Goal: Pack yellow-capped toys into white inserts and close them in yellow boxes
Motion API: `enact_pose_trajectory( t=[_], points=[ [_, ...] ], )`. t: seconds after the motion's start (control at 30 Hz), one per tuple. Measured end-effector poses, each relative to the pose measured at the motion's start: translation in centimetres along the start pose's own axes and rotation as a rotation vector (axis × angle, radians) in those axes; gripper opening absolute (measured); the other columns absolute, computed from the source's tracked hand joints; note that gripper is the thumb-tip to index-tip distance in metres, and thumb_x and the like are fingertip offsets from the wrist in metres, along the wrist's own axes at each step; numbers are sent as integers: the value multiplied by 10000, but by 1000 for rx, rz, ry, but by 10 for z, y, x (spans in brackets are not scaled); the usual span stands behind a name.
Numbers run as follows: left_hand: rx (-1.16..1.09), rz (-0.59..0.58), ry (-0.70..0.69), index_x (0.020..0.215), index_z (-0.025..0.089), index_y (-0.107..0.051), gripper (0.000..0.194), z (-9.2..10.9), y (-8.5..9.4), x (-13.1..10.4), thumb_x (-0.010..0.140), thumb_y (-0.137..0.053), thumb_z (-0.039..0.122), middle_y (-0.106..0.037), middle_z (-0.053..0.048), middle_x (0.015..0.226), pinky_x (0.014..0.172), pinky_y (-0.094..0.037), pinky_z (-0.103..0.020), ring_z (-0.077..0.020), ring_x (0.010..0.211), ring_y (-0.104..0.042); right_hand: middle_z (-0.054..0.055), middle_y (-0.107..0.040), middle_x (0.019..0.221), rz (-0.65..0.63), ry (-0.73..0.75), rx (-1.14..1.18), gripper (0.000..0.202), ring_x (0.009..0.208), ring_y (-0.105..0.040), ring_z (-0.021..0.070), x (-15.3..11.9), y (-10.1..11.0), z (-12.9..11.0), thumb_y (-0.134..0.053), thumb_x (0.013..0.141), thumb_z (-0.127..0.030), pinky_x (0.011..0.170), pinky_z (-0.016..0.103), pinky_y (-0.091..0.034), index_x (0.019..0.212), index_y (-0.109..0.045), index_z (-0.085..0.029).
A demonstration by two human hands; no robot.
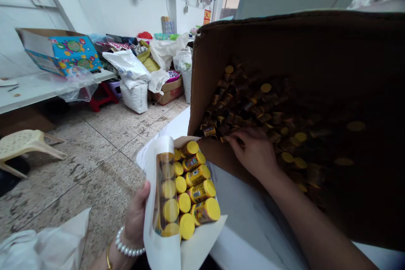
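Note:
My left hand [136, 211] grips a white box [164, 247] with a clear window, its flaps open toward the right. Inside, small cylindrical tubs with yellow lids [200, 190] lie in rows, lids facing me. My right hand [253, 152] reaches into a large cardboard carton [218, 154] tipped on its side. Its fingers are bent down at the near edge of a heap of similar small tubs [229, 105]. Whether they pinch one of them is hidden. Deep shadow covers the carton's right side.
The carton stands on a white marbled table [240, 206]. To the left are a cream plastic stool [25, 143], a long white table [38, 93] bearing a blue printed box [76, 52], and a red stool [103, 97]. White sacks [134, 93] stand on the floor beyond.

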State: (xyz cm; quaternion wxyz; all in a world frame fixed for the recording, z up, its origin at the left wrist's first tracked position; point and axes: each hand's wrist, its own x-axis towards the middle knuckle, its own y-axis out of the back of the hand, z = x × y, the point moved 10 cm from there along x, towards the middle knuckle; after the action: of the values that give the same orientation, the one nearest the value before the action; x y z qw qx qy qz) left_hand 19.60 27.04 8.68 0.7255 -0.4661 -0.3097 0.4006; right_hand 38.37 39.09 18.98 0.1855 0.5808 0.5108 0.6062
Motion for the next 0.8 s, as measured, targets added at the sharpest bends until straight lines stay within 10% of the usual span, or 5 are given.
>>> enact_pose_trajectory(
  t=[0.2, 0.57, 0.8],
  points=[
    [7, -34, -43, 1186, 195, -707, 406, 20, -4, 24, 908, -467, 371, -742, -110, 1173, 1146, -354, -560, -341, 1285, -564, 135, -650, 1219, -210, 133, -369, 277, 1095, -495, 341, -5, -35, 5, -531, 925, -257, 912, 447, -392, 1111, -700, -142],
    [68, 184, -91, 1110, 227, -727, 378, 19, 14, 40, 853, -564, 451, -702, -99, 1258, 1103, -412, -556, -357, 1341, -504, 190, -705, 974, -298, 141, -326, 319, 1026, -564, 359, -7, -50, -7, -562, 871, -226, 867, 447, -424, 1137, -651, -75],
    [118, 212, -244, 1253, 242, -646, 440, 22, 26, 25, 877, -584, 462, -745, -74, 1172, 1153, -367, -513, -325, 1291, -561, 18, -709, 941, -229, -88, 595, 305, 766, -656, 187, -8, 6, -22, -600, 838, -269, 655, 286, -503, 1143, -620, -257]
  ],
)
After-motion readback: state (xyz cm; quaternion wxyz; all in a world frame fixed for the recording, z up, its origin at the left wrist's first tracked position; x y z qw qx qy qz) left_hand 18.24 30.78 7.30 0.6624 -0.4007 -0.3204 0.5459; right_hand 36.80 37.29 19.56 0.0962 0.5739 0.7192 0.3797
